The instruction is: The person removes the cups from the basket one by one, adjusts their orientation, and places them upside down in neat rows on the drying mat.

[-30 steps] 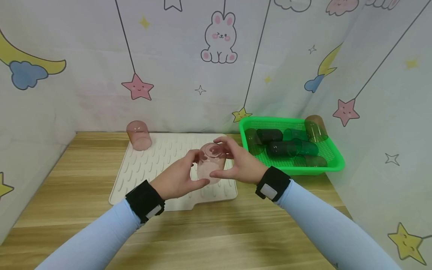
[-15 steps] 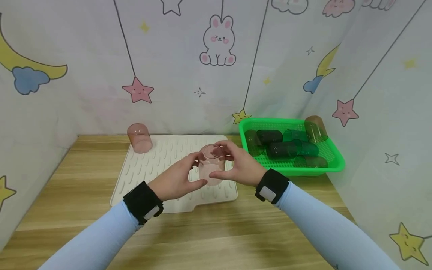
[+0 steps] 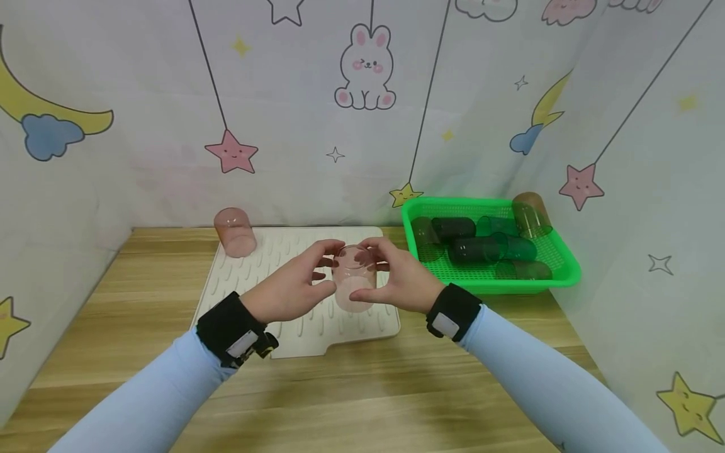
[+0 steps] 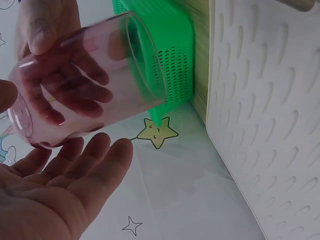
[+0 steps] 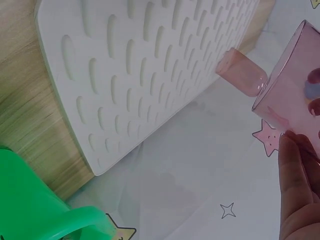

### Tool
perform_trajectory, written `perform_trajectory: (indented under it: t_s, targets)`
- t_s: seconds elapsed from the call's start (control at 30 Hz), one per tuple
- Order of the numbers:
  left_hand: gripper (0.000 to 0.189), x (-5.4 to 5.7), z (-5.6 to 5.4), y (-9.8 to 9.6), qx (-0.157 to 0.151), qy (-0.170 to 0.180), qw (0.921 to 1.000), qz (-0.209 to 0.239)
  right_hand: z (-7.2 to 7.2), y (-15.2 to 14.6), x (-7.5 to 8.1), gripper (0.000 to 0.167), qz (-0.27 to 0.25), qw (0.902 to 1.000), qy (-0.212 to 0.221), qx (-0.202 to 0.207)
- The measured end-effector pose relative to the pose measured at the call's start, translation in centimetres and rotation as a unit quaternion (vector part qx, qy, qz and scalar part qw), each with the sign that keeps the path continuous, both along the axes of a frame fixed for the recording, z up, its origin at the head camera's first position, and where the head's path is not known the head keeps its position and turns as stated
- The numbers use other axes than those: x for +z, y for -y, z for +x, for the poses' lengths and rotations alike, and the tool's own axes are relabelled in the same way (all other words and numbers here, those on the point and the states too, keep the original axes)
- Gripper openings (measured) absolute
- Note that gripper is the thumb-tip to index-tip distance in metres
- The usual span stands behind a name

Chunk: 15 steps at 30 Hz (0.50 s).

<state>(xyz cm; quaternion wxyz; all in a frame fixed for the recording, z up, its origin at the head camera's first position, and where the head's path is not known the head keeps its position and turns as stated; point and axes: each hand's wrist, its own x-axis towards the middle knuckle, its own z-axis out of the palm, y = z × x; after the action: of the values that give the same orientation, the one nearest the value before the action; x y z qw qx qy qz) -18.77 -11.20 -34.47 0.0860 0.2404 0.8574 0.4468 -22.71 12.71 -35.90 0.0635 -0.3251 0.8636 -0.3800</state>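
A clear pink cup [image 3: 354, 290] is held upside down over a white ribbed mat [image 3: 297, 336]; in the left wrist view the cup [image 4: 117, 75] has its open rim toward the mat. My right hand [image 3: 402, 280] grips it from the right, thumb on the near side and fingers round the far side. From the left, my left hand [image 3: 294, 286] reaches toward the cup; its fingers [image 4: 102, 155] lie extended along the cup's side, its thumb by the base. A second pink cup [image 3: 235, 233] stands upside down at the mat's back left corner.
To the right is a green perforated basket [image 3: 487, 288]. It holds an amber cup [image 3: 531, 215] leaning at its back corner, black cups [image 3: 472, 250] and several other tinted ones. A printed cloth wall [image 3: 294, 113] rises behind the wooden table [image 3: 351, 402].
My left hand has shifted up along the cup, its thumb moving up and back from the cup's lower front. My right hand keeps its grip, and the cup tips slightly.
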Motion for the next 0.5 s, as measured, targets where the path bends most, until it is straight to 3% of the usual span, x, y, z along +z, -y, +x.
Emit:
perform_trajectory:
  t_s: [0.23,0.5]
  targets:
    - [0.069,0.8,0.0,-1.0,0.017,0.023,0.9995,-0.016,0.0,0.1,0.0,0.078,-0.002,1.0000,-0.004,0.000]
    - [0.070,1.3,-0.2,-1.6,0.025,-0.018,0.9982,-0.051,0.1,0.3,-0.3,0.078,0.006,0.9996,-0.022,-0.014]
